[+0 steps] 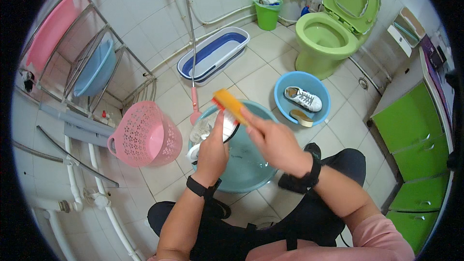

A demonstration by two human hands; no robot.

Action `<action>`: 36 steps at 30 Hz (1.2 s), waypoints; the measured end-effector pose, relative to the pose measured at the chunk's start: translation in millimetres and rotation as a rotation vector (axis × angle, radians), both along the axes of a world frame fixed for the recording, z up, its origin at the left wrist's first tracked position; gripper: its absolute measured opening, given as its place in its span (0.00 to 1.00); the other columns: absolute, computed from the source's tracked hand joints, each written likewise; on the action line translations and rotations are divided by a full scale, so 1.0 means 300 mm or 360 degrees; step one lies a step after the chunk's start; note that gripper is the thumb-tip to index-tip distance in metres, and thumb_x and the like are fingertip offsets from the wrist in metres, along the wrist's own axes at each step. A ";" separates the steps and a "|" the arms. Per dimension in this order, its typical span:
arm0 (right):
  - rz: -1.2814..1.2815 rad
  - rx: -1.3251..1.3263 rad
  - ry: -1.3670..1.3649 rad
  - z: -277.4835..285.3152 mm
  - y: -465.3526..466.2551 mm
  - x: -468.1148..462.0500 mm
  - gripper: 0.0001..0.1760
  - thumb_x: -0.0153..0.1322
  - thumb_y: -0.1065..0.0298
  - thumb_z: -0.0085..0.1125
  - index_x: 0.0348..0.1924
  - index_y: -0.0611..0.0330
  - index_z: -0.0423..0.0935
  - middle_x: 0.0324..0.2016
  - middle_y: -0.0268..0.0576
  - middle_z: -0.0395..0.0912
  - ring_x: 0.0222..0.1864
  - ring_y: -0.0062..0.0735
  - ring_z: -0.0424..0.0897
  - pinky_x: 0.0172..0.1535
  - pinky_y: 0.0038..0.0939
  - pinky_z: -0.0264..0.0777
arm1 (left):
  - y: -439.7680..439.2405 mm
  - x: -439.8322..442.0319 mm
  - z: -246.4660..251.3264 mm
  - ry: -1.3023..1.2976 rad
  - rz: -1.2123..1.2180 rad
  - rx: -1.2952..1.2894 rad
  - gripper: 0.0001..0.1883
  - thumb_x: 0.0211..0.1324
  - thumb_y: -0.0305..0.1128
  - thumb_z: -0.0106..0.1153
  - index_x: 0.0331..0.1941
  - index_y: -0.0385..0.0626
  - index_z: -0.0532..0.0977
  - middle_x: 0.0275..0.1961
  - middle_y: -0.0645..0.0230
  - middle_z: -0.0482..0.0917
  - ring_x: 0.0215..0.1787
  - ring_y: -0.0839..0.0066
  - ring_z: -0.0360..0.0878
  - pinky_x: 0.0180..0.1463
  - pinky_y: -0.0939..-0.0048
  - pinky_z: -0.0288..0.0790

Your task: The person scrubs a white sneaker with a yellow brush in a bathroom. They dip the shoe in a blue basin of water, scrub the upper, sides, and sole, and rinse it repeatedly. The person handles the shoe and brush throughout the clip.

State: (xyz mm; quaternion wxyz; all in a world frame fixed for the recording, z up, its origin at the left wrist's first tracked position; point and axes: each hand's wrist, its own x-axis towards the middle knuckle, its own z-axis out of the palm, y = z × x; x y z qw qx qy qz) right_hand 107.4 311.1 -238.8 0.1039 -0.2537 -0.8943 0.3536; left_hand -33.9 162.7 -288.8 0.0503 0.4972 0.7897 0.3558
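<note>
My right hand (pixel 272 141) is closed around a yellow scrubbing brush (pixel 230 103) with red bristles, which lies against a white shoe (pixel 229 127). That shoe is held in my left hand (pixel 214 148) above a teal basin (pixel 250 185) of water; my fingers hide part of it. Another whitish shoe or cloth piece (pixel 200 128) shows at the basin's left side, too covered to tell. A blue basin (pixel 278 106) to the right holds a white sneaker (pixel 303 98) with grey laces and a shoe insole or brush (pixel 302 117).
A pink laundry basket (pixel 170 141) stands left of the teal basin. Beyond are a blue-white folding tub (pixel 186 58), a pink-handled pole (pixel 195 98), a green bin (pixel 267 16) and a green toilet (pixel 322 50). Green cabinets (pixel 409 123) line the right; a metal rack (pixel 101 14) stands left.
</note>
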 end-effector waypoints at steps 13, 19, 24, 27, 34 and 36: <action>-0.0067 0.0378 -0.0042 -0.023 -0.005 0.008 0.26 0.81 0.57 0.56 0.72 0.45 0.78 0.28 0.55 0.82 0.30 0.61 0.83 0.38 0.54 0.78 | -0.012 -0.014 -0.048 0.0378 -0.0241 0.0006 0.18 0.63 0.15 0.50 0.57 0.32 0.73 0.41 0.40 0.85 0.44 0.40 0.86 0.48 0.46 0.79; 0.0153 0.0345 -0.0177 -0.020 -0.013 0.032 0.25 0.81 0.56 0.55 0.71 0.46 0.78 0.27 0.55 0.83 0.31 0.59 0.84 0.37 0.54 0.78 | -0.025 -0.010 -0.066 0.0290 -0.0149 -0.0243 0.21 0.62 0.15 0.51 0.59 0.29 0.73 0.35 0.43 0.84 0.39 0.42 0.85 0.44 0.46 0.78; 0.0144 0.0337 -0.0078 -0.029 0.000 0.021 0.25 0.82 0.56 0.54 0.72 0.47 0.78 0.25 0.56 0.82 0.30 0.61 0.84 0.36 0.54 0.78 | -0.012 -0.005 -0.071 0.0273 -0.0128 -0.0219 0.21 0.61 0.15 0.52 0.59 0.30 0.74 0.35 0.45 0.84 0.40 0.44 0.85 0.45 0.47 0.79; 0.0112 0.0327 -0.0148 -0.021 0.005 0.011 0.26 0.82 0.56 0.55 0.72 0.47 0.77 0.25 0.56 0.82 0.29 0.61 0.83 0.36 0.55 0.78 | -0.004 0.009 -0.069 0.0276 -0.0224 -0.0168 0.20 0.62 0.16 0.52 0.58 0.31 0.75 0.36 0.44 0.84 0.42 0.44 0.85 0.47 0.47 0.79; 0.0120 0.0277 -0.0025 0.013 0.003 0.019 0.25 0.82 0.56 0.54 0.72 0.46 0.76 0.28 0.57 0.83 0.30 0.64 0.84 0.37 0.58 0.79 | -0.002 -0.002 -0.053 0.0233 -0.0118 -0.0117 0.25 0.62 0.16 0.51 0.65 0.35 0.75 0.45 0.43 0.86 0.48 0.44 0.86 0.51 0.48 0.79; -0.0051 0.0229 0.0032 0.019 0.009 0.022 0.26 0.82 0.56 0.54 0.73 0.44 0.75 0.28 0.57 0.82 0.30 0.64 0.84 0.38 0.58 0.79 | -0.005 -0.010 -0.044 0.0217 -0.0158 -0.0003 0.27 0.61 0.15 0.51 0.65 0.35 0.75 0.48 0.43 0.86 0.49 0.43 0.85 0.53 0.48 0.79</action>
